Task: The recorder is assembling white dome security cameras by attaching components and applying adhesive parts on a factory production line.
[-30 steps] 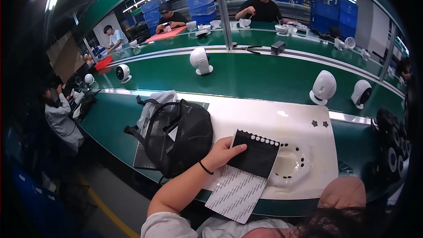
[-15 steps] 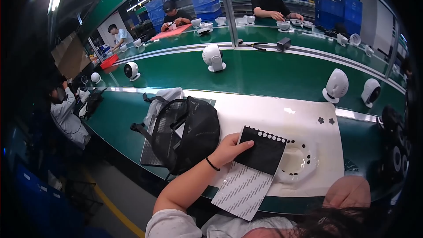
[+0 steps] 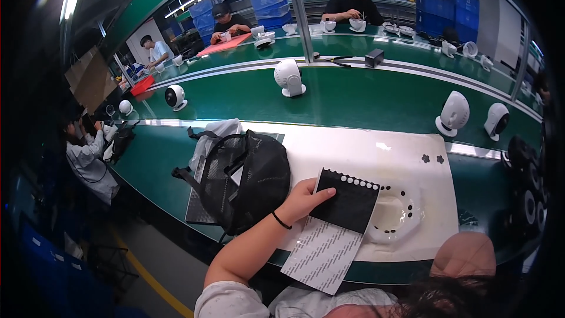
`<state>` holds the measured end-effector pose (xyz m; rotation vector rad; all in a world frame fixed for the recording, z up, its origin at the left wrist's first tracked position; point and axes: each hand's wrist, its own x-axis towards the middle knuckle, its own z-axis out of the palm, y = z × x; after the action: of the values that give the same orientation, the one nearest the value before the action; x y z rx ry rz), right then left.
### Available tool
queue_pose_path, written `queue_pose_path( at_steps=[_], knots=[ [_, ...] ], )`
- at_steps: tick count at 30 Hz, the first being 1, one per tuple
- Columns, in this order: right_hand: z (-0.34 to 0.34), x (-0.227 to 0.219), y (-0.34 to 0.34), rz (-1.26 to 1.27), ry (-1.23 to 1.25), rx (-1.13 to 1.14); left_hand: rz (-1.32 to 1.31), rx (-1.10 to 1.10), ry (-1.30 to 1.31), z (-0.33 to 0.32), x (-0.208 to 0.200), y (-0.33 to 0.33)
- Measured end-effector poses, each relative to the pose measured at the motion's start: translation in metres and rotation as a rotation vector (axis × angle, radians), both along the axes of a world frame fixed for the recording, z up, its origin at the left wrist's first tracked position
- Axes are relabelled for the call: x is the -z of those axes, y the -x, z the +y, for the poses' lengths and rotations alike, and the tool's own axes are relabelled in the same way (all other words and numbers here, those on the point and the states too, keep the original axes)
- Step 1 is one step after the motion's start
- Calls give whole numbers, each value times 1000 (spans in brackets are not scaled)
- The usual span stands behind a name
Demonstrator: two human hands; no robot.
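My left hand (image 3: 307,198) is closed on a black sheet of round adhesive pads (image 3: 347,203), thumb on its front face. Along the sheet's far edge runs a row of round holes showing white. Its white printed backing paper (image 3: 321,256) hangs below, toward me. Just right of the sheet lies a whitish translucent ring-shaped part (image 3: 419,212) with several small black dots around its rim, partly covered by the sheet. A bare rounded part of my right arm (image 3: 464,256) shows at the lower right; the right hand itself is not visible.
A black mesh bag (image 3: 268,171) stands left of my hand on the bench. Under the ring is a white mat (image 3: 329,147) with two dark flower-shaped pieces (image 3: 432,159). White round-headed fans (image 3: 288,76) stand on the green belt ahead. Dark round parts (image 3: 532,188) crowd the right edge.
My left hand keeps its hold on the sheet, nearly still. The view has shifted slightly. Across the belt, a person's hands have moved to a white bowl-shaped part.
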<state>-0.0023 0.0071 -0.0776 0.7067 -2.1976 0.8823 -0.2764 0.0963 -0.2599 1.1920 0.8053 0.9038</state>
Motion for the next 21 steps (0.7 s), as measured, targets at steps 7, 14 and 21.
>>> queue_pose_path(
  at_steps=[7, 14, 21],
  knots=[
    [-2, -5, 14, -65, 166, -83, -18, -14, 18, 1, 0, -1],
    [6, -16, 14, -498, -64, -282, -4, -12, 14, 1, 0, -3],
    [-1, -6, 8, 12, 170, -3, -13, -10, 25, 0, 0, -3]
  ],
)
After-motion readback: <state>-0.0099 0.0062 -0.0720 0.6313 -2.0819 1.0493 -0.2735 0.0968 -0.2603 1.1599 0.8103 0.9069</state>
